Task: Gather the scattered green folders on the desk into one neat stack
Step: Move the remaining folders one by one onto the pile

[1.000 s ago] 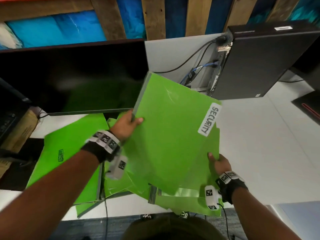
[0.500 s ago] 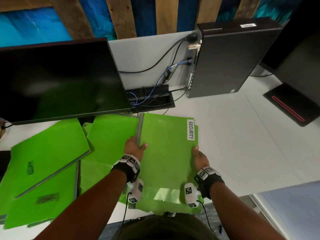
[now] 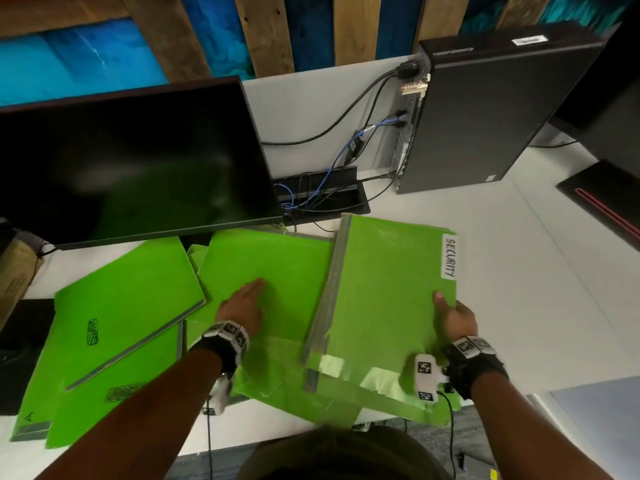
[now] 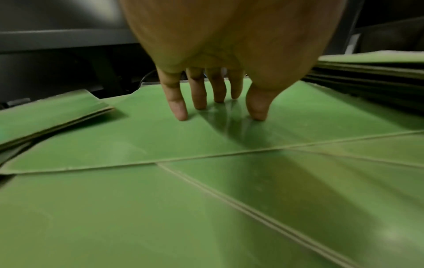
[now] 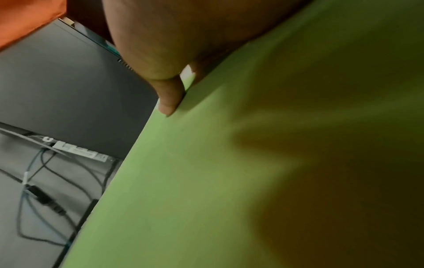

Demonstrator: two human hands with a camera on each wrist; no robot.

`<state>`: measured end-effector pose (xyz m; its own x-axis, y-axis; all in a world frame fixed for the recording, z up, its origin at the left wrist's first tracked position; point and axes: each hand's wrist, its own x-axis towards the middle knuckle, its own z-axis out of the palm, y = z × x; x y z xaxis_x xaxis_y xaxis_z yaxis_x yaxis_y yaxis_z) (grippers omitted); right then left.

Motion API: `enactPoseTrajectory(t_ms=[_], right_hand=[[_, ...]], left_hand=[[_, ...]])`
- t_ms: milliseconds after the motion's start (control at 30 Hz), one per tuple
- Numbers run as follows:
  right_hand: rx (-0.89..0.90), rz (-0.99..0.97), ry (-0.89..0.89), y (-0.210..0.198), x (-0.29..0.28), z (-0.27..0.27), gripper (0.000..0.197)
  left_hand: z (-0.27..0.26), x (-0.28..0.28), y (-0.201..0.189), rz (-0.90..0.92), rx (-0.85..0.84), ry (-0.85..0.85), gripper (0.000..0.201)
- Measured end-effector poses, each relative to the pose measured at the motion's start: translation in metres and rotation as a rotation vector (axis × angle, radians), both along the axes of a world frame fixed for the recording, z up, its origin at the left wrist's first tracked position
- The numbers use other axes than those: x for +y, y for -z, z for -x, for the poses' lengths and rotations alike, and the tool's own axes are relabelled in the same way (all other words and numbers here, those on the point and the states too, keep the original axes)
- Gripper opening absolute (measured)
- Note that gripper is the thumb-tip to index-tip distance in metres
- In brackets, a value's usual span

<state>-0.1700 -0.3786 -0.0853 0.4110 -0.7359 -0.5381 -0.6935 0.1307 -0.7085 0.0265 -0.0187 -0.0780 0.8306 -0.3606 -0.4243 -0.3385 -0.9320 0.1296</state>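
Two hands on green folders: left hand [image 3: 242,306] flat, fingers [image 4: 176,103] spread, pressing middle folder [image 3: 270,265]; right hand [image 3: 455,318] pinches SECURITY folder [image 3: 388,289] edge w/ thumb on top.

In the head view the right hand [image 3: 455,320] shows only its thumb; its fingers are hidden under the green "SECURITY"-labelled folder [image 3: 388,292]. At nine o'clock, black scribbled marks [image 3: 92,332] on a flat green folder [image 3: 121,306] are unreadable. The right wrist view is blurred.
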Motion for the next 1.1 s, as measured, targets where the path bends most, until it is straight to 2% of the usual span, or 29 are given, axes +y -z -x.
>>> enactPoseTrajectory(t_ms=[100, 200, 233, 300, 367, 433, 467, 533, 633, 733, 833, 900, 1000, 1033, 1100], right_hand=[[0.063, 0.010, 0.057, 0.007, -0.014, 0.011, 0.048], [0.110, 0.034, 0.079, 0.011, -0.016, 0.016, 0.051], [0.118, 0.034, 0.085, 0.011, -0.015, 0.016, 0.052], [0.133, 0.049, 0.092, 0.011, -0.011, 0.015, 0.054], [0.157, 0.089, 0.088, 0.013, -0.008, 0.015, 0.058], [0.176, 0.122, 0.086, 0.014, -0.006, 0.014, 0.062], [0.182, 0.131, 0.089, 0.015, -0.005, 0.014, 0.064], [0.199, 0.135, 0.096, 0.017, -0.004, 0.014, 0.069], [0.212, 0.131, 0.090, 0.017, -0.003, 0.012, 0.068], [0.209, 0.115, 0.081, 0.015, -0.004, 0.012, 0.064], [0.204, 0.103, 0.071, 0.014, -0.005, 0.011, 0.060], [0.194, 0.096, 0.069, 0.013, -0.006, 0.012, 0.057], [0.177, 0.078, 0.084, 0.014, -0.007, 0.012, 0.058], [0.180, 0.074, 0.088, 0.014, -0.007, 0.013, 0.058], [0.182, 0.067, 0.097, 0.014, -0.007, 0.012, 0.058]], left_hand=[[0.015, 0.004, 0.002, -0.006, 0.047, 0.131, 0.066], [0.022, 0.017, 0.002, 0.228, 0.078, 0.123, 0.060], [0.018, 0.026, -0.002, 0.329, 0.039, 0.069, 0.060], [0.005, 0.053, -0.007, 0.418, -0.174, -0.133, 0.062], [-0.007, 0.088, -0.012, 0.316, -0.296, -0.406, 0.072], [-0.013, 0.120, -0.010, 0.167, -0.153, -0.568, 0.087], [-0.013, 0.129, -0.011, 0.143, -0.056, -0.581, 0.090], [-0.010, 0.136, -0.013, 0.088, -0.002, -0.467, 0.087], [-0.003, 0.122, -0.025, -0.087, -0.047, -0.238, 0.076], [0.008, 0.103, -0.042, -0.131, -0.168, -0.196, 0.069], [0.026, 0.092, -0.061, -0.017, -0.388, -0.147, 0.061], [0.037, 0.089, -0.061, 0.186, -0.469, -0.023, 0.058], [0.049, 0.085, -0.054, 0.535, -0.368, 0.244, 0.054], [0.052, 0.085, -0.053, 0.575, -0.312, 0.328, 0.049], [0.055, 0.091, -0.047, 0.541, -0.254, 0.469, 0.034]])
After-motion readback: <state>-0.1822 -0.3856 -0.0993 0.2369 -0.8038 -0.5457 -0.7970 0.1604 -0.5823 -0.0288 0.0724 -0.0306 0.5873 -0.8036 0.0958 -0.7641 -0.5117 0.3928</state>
